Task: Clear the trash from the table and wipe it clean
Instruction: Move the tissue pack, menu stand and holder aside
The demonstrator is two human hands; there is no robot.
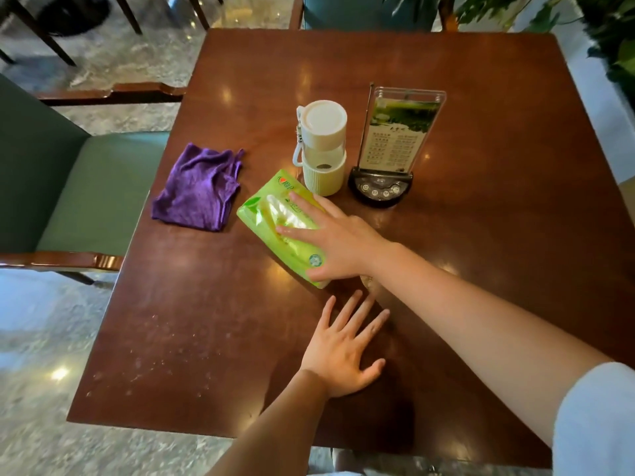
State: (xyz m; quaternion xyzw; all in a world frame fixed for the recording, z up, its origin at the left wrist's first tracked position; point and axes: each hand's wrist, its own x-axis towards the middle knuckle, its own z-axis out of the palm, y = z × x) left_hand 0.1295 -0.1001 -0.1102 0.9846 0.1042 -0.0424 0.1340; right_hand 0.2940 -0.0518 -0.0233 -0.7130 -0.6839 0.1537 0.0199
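Near edge, lower centre of frame: left hand (347,352) lies flat on the table (481,252), palm down, fingers spread — open, gripping nothing. Pale specks and smudges dot the tabletop at lower left, w/ nothing else on that corner.

Just above, approx mid-frame: right hand (338,240) reaches in from the lower right, arm crossing over the left fingertips. It rests on top of the green tissue pack (275,223), fingers splayed over the pack's right half, thumb at its near end. Hand is open and pressing flat, not closed round the pack; white tissue shows in the slot between the fingers.

Left of the pack, just beside it, a crumpled purple cloth (199,192) lies on the table — well apart from both hands, untouched.

Further up, centre: a cream lidded bottle (323,146) stands upright, touching or nearly touching the pack's far end. Right of it, a clear menu stand (395,135) on a black base. Green chair (79,187) at frame left; plant leaves at upper right.
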